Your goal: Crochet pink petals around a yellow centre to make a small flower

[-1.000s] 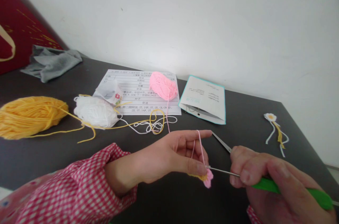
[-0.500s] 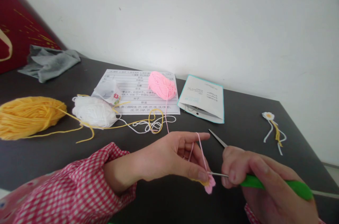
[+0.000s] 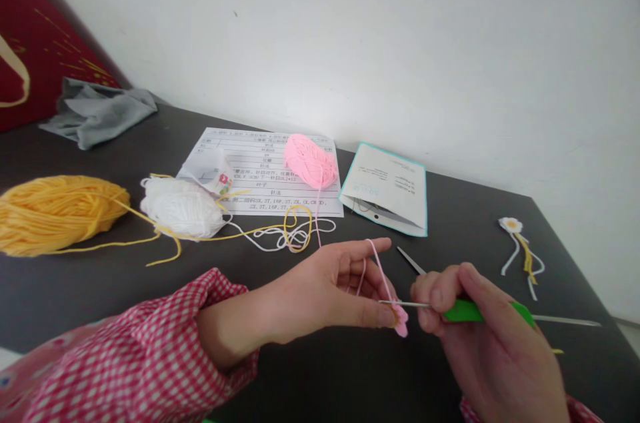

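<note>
In the left hand (image 3: 340,293) — pink crochet (image 3: 401,323) (right hand (image 3: 493,339): green-handled hook (image 3: 463,311)).

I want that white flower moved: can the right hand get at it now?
Probably yes: nothing seems to lie between the right hand and the white flower, but the hand holds a green-handled hook.

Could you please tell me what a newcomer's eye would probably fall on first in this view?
Probably the slim metal crochet hook with a bright green handle in the right hand, its tip beside the small pink-and-yellow crocheted piece pinched by the left hand. Next might come the large oval yellow yarn skein at far left, then the fluffy pink yarn ball on the printed white paper sheet.
</note>
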Tool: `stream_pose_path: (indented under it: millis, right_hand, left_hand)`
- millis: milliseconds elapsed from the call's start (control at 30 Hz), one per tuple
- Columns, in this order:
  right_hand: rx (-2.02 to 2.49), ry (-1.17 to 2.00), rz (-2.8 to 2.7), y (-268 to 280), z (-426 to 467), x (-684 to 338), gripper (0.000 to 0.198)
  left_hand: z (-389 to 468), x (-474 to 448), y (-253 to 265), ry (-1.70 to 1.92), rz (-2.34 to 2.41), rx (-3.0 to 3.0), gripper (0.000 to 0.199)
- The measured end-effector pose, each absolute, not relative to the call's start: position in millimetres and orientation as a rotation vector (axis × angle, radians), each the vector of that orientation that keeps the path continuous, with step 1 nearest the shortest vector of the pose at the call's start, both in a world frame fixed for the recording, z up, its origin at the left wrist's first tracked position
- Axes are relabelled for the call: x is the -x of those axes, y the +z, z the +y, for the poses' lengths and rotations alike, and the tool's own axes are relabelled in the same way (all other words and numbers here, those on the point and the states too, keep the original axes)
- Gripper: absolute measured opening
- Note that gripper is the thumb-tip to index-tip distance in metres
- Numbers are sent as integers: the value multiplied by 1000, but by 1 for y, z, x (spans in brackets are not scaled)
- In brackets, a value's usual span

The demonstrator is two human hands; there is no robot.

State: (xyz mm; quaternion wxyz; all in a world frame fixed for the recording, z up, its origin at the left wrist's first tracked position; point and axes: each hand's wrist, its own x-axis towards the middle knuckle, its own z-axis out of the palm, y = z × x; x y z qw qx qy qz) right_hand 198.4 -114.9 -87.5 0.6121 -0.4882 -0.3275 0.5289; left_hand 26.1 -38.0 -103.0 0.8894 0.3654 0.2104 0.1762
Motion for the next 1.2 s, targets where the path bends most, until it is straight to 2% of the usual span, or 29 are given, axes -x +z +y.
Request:
stream_pose_path:
  millis: [333, 633, 1200]
  right_hand:
    - [1139, 1059, -874, -85, -118, -203, 36]
    - [1139, 928, -977, -84, -121, -204, 33]
    - [1140, 932, -1033, -83, -124, -206, 37]
  left_hand:
    - [-37, -27, -100, 450, 488, -748, 74]
    - [-38, -28, -101, 479, 498, -723, 75]
    - [-39, -26, -105, 491, 496, -730, 68]
